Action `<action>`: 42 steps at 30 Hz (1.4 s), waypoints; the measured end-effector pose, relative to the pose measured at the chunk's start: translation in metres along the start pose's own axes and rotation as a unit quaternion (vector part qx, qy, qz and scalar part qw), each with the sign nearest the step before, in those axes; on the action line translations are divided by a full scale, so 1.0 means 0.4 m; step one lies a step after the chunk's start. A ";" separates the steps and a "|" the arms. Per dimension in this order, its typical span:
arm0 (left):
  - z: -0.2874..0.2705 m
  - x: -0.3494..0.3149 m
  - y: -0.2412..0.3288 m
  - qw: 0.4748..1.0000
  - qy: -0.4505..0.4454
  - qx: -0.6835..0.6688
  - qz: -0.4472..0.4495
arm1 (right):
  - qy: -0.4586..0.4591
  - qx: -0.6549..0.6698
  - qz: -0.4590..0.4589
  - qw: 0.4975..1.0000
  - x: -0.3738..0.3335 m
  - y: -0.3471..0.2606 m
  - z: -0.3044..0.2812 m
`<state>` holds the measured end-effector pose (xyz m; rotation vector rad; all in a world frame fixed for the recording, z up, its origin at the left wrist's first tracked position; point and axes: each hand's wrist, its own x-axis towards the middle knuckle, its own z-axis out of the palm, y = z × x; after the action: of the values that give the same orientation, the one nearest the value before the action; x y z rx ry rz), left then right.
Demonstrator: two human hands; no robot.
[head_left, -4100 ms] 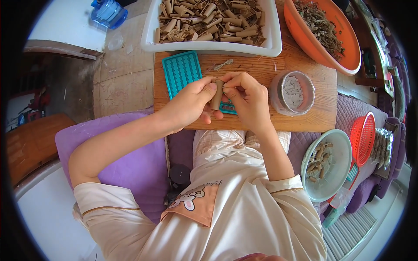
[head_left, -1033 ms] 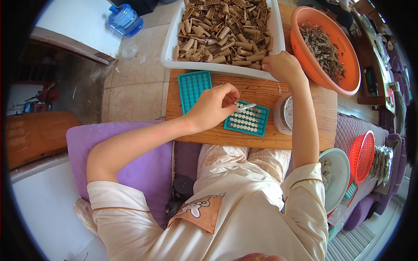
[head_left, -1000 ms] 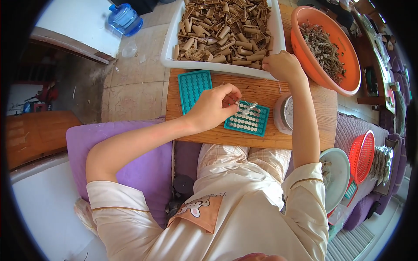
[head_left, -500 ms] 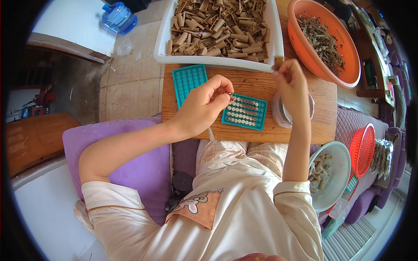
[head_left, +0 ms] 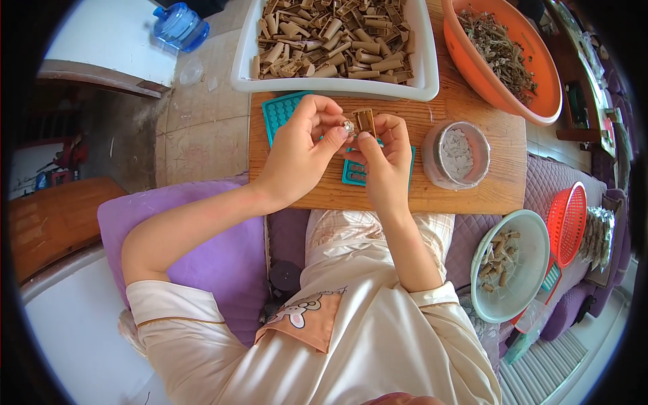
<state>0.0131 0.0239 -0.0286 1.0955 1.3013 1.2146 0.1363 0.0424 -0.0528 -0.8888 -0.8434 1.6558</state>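
My left hand (head_left: 297, 152) is closed in a pinch on a small whitish, shiny part (head_left: 348, 126), too small to name. Close to its right, my right hand (head_left: 385, 148) grips a brown plastic casing (head_left: 364, 120), its hollow side facing up. The two pieces are side by side above the table, and I cannot tell whether they touch. Beneath my hands lies a teal tray (head_left: 352, 177) with round silvery pieces in rows, largely hidden. A second teal tray (head_left: 275, 118) with round hollows lies partly behind my left hand.
A white bin (head_left: 337, 86) of brown casings stands at the far side of the wooden table (head_left: 499, 182). To its right is an orange basin (head_left: 486, 101) of tangled brownish parts. A round tub (head_left: 432, 172) holds white bits. A pale green basin (head_left: 478, 297) and red basket (head_left: 555, 236) are right.
My right hand has moved left and toward me from the bin's corner, bringing the brown casing beside the left hand's small part. The round tub is now uncovered to view.
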 end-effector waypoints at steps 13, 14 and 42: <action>-0.003 -0.002 -0.008 1.000 -0.003 -0.017 -0.011 | -0.005 -0.041 -0.022 0.999 -0.033 0.030 0.018; -0.003 -0.001 -0.008 1.000 0.000 -0.011 -0.007 | 0.009 -0.031 -0.027 0.999 -0.036 0.032 0.022; -0.009 0.005 -0.008 0.998 0.008 0.030 0.061 | 0.068 -0.055 -0.053 0.995 -0.050 0.067 0.065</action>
<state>0.0094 0.0254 -0.0321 1.2252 1.3060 1.2836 0.1058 0.0144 -0.0604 -1.0049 -0.8787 1.4506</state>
